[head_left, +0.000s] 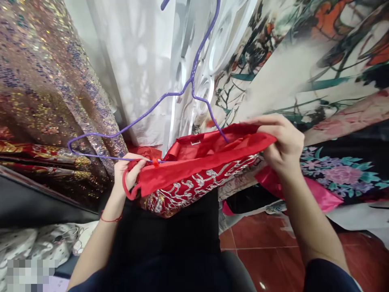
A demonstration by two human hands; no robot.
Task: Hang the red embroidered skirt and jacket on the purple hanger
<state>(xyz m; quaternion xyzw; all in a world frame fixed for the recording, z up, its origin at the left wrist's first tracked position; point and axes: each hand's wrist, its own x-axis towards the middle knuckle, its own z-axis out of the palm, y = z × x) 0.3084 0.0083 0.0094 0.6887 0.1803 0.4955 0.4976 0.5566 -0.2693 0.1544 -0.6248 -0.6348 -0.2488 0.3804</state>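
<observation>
At the left end of the red garment's (199, 184) top band, the left hand (129, 170) has its fingers curled shut, pinching the band's corner together with the lower bar of a purple hanger (170, 94). A red cord loop (125, 187) hangs beside that thumb. The right hand (284, 144) grips the opposite corner, thumb and bent fingers pressed on the fabric, so the band stretches between the two hands with its opening facing up.

Room around the hands is narrow. Sequined cloth (48, 73) hangs near the hanger's left end, white scrollwork (178, 36) stands beyond the garment, and floral cloth (273, 81) hangs close behind the right hand. Below and to the right, part of the red tiled floor (258, 235) shows.

The garment is held off the floor in front of the person's body, its silver-patterned side toward the person. The hanger's right arm slopes down into the opening, between the hands; its left arm juts out past the left hand.
</observation>
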